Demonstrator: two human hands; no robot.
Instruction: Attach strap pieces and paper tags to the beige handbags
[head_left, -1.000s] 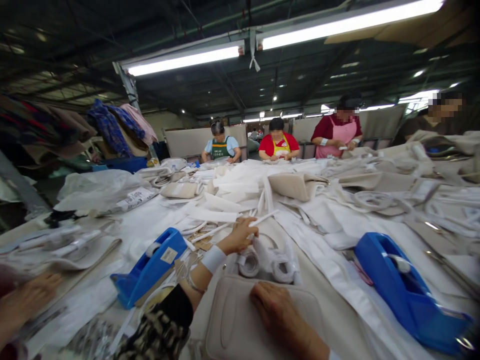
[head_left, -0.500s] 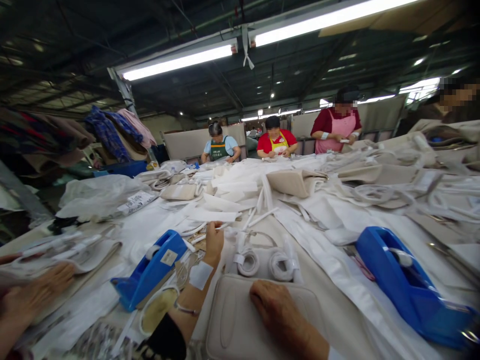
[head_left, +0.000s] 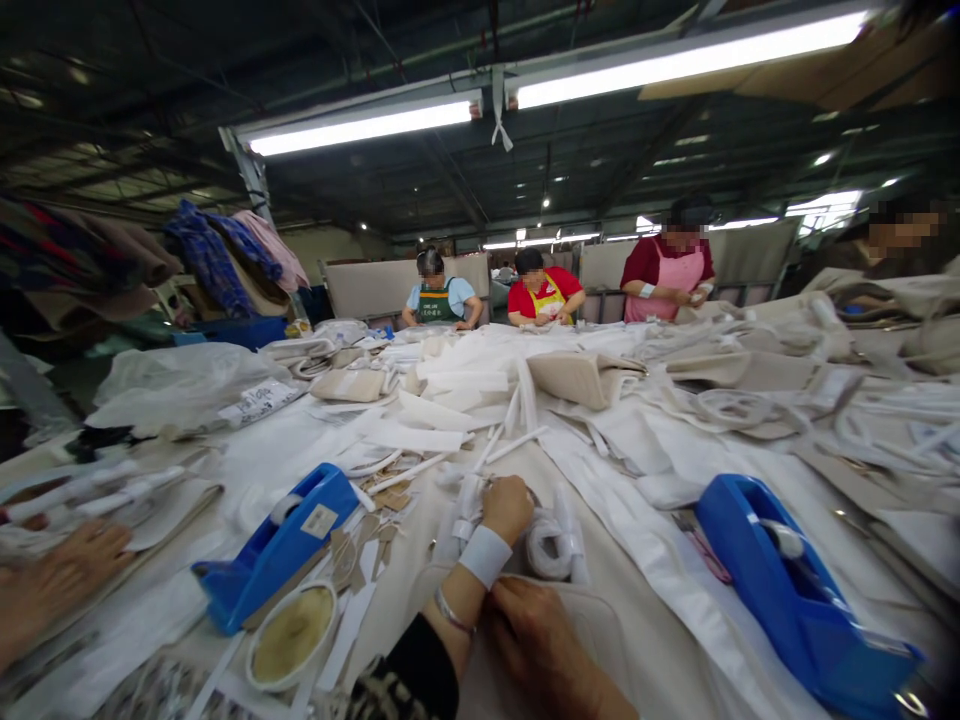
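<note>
My left hand (head_left: 507, 508), a white band on its wrist, reaches forward and is closed over a rolled white strap bundle (head_left: 466, 512) on the table. A second rolled bundle (head_left: 551, 545) lies just to its right, untouched. My right hand (head_left: 536, 640) lies flat, fingers stretched to the left, on a beige padded bag (head_left: 600, 625) at the near edge, directly behind the left wrist.
Blue tape dispensers stand at the left (head_left: 277, 545) and the right (head_left: 787, 590). A round dish with a yellow sponge (head_left: 292, 635) sits near the left one. Another person's hand (head_left: 60, 580) rests at far left. White straps and beige bags (head_left: 585, 378) cover the table; several workers stand opposite.
My left hand drew back from the loose white strips farther out and closed over the left rolled bundle. My right hand stayed on the beige bag.
</note>
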